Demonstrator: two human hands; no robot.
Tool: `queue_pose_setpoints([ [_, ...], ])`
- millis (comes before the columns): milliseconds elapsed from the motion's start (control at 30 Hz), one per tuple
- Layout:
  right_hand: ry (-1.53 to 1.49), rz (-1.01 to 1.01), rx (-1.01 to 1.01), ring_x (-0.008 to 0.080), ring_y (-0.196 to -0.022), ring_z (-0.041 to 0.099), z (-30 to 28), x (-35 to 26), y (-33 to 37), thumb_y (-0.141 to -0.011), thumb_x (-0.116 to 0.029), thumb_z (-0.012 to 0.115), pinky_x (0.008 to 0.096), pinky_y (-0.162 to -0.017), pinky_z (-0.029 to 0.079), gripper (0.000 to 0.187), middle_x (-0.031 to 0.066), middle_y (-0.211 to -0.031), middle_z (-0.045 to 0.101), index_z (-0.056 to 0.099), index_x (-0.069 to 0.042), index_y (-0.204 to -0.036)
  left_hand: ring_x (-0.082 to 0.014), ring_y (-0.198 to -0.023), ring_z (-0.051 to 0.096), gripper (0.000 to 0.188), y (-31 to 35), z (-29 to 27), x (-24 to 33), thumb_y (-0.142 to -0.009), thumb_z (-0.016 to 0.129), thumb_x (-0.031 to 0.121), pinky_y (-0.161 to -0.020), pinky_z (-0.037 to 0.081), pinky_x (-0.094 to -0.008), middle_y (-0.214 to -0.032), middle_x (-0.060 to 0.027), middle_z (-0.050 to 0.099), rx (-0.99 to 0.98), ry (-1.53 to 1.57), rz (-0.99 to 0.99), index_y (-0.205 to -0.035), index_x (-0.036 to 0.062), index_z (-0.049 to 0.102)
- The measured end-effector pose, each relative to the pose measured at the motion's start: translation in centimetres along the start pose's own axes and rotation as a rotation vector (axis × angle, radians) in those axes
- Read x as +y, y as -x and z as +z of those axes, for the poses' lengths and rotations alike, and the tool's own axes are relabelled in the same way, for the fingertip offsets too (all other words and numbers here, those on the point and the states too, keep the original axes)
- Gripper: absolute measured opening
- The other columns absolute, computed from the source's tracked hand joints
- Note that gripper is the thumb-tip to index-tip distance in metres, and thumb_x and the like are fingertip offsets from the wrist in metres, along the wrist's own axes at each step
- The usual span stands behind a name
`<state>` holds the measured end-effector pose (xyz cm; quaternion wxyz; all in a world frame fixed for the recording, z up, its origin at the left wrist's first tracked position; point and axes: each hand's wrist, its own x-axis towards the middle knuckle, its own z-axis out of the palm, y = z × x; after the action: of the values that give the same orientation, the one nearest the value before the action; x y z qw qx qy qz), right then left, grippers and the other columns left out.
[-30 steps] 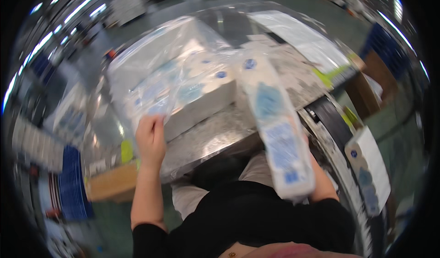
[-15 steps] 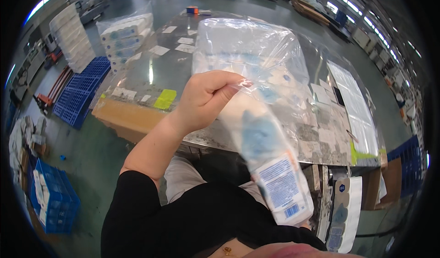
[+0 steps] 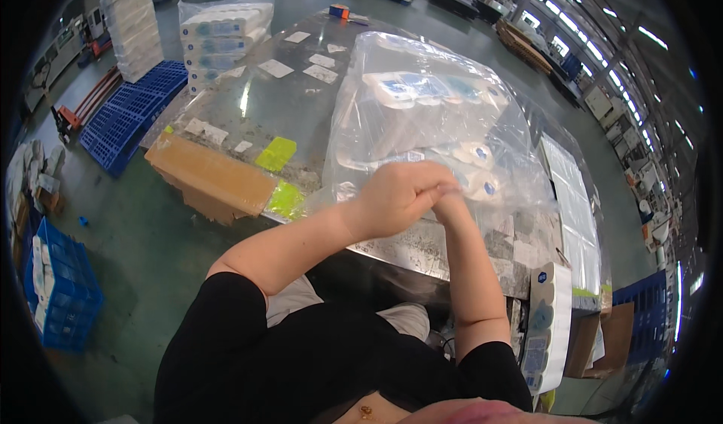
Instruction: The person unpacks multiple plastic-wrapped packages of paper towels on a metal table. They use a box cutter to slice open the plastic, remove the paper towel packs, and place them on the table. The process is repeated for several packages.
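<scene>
A large clear plastic bag (image 3: 354, 123) stands on the metal-topped table, holding several long wrapped packs of paper rolls (image 3: 422, 89). At its near, mouth side, my left hand (image 3: 395, 198) has its fingers closed in a pinch on the film. My right forearm (image 3: 474, 273) reaches up to the same spot. The right hand is mostly hidden behind the left, so its fingers do not show. Just beyond both hands, a lower pack (image 3: 482, 172) lies inside the bag with its round ends toward the right.
A wrapped roll pack (image 3: 553, 326) stands by the table's right front edge. White plastic film sheets (image 3: 576, 205) lie along the right side. A cardboard piece (image 3: 211, 175) covers the front left edge. Bagged packs (image 3: 218, 44) stand far left, above a blue pallet (image 3: 135, 111). A blue crate (image 3: 71, 288) is on the floor.
My right hand has brought the roll pack from low at my right up to the bag, where a pack now lies inside. My left hand has moved right and lower.
</scene>
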<state>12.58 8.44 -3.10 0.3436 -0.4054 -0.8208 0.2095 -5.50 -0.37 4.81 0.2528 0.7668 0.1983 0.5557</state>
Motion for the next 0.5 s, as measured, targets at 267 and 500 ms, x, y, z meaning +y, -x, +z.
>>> queue_pose_setpoints([
  [267,0.369,-0.193,0.095,0.0378,-0.107,0.054,1.2,3.7,-13.2,-0.082,-0.024,0.062,0.0429,-0.093,0.043,0.059,0.0183,-0.118,0.055,0.041,-0.018,-0.137,-0.0296,-0.077,0.064,0.013,2.4,1.1,0.0,-0.086,0.058,0.012,-0.066,0.05,-0.0358,-0.086,-0.0104,0.067,-0.053,-0.047,0.051,-0.095,0.008,0.067],
  [500,0.56,-0.018,-0.017,0.0377,-0.118,0.047,2.0,9.6,-17.9,-0.085,-0.03,0.059,0.0497,-0.098,0.04,0.058,0.0181,-0.133,0.045,0.039,-0.021,-0.138,-0.0276,-0.076,0.063,0.014,5.0,1.0,-4.6,-0.086,0.056,0.014,-0.069,0.049,-0.0372,-0.083,-0.0088,0.067,-0.132,-0.252,-0.083,-0.094,0.009,0.066],
])
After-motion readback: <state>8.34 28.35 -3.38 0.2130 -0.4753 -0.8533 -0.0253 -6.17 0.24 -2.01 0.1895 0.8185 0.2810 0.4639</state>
